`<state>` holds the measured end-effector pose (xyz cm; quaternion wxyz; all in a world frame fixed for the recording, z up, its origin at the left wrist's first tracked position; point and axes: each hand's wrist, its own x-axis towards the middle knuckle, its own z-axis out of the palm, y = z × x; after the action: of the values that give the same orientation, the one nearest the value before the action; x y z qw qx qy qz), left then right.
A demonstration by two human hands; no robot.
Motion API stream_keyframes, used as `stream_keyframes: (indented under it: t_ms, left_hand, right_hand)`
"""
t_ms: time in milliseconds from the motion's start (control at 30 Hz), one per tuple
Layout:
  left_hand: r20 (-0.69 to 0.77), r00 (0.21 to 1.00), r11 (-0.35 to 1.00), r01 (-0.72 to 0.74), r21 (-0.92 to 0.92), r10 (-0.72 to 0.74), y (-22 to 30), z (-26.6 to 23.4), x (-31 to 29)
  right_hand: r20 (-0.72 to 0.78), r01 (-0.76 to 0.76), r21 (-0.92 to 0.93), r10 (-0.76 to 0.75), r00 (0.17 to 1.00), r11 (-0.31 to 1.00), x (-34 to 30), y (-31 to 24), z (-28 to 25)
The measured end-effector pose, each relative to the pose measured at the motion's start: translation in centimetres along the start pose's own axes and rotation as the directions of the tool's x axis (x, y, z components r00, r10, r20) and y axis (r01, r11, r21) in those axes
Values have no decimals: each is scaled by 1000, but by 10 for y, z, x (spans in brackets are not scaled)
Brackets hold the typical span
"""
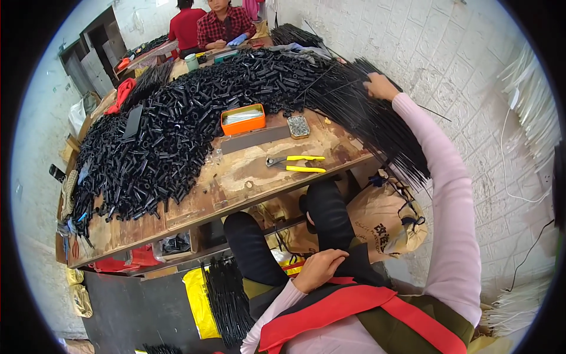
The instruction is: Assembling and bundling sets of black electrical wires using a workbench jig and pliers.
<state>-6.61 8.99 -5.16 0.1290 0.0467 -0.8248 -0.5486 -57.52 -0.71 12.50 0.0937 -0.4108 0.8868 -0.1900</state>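
Note:
My right arm stretches far to the right, and my right hand [381,87] is at the pile of long thin black rods [377,121] on the table's right end. Its fingers are curled in a pinch among the rods; how many they grip is too small to tell. My left hand [320,269] lies on my lap, fingers stretched out and holding nothing. On the wooden tabletop [236,177] before me lie yellow-handled pliers [300,164]. Behind them are a flat grey bar [256,139], an orange box [243,120] of thin pale pieces and a small tin [298,127] of tiny metal parts.
A wide heap of short black tubular parts [165,130] covers the table's left and back, with a dark phone-like slab [133,122] on it. A brown sack [386,221] stands below at right. More black rods [230,301] lie on yellow sheeting. Two people are across the table.

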Motion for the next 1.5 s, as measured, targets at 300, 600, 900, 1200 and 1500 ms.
stream_keyframes:
  t_ms: [300, 600, 900, 1200, 1500]
  left_hand:
    - [-4, 1000, 999, 14, 35, -14, 0, 0, -7]
    - [9, 1000, 999, 2, 42, -3, 6, -2, -10]
    - [29, 999, 999, -16, 50, 14, 12, 3, -7]
    - [85, 996, 996, -46, 78, 39, 18, 6, 0]
    - [99, 993, 996, -66, 66, 59, 17, 15, -2]
  right_hand:
    - [-202, 32, -222, -77, 976, 975, -21, -31, -1]
    - [22, -34, -56, 35, 999, 998, -13, -42, -32]
    - [-120, 38, -41, -43, 992, 998, -36, -35, -62]
    - [-13, -4, -243, 1, 1000, 970, -53, -36, -139]
    - [-176, -11, -93, -5, 984, 996, -70, -48, -141]
